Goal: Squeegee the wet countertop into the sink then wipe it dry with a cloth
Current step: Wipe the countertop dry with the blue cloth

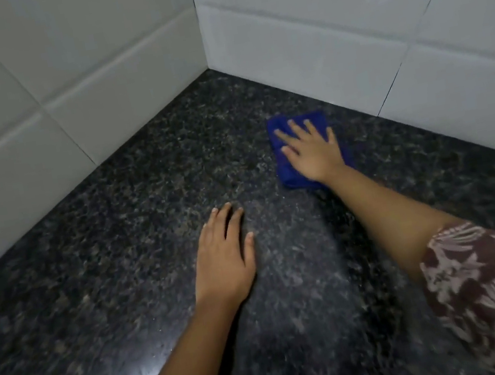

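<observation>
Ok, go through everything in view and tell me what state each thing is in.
blue cloth: folded, flat on the countertop, under the right hand.
right hand: open, fingers spread, pressing on the blue cloth.
left hand: open, palm down on bare countertop.
countertop: dull hazy band between the hands, glossy at near left.

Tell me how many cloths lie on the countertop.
1. The blue cloth lies on the dark countertop near the tiled wall, pressed flat under the right hand. The left hand rests on bare stone nearby. Another could lie outside the frame.
</observation>
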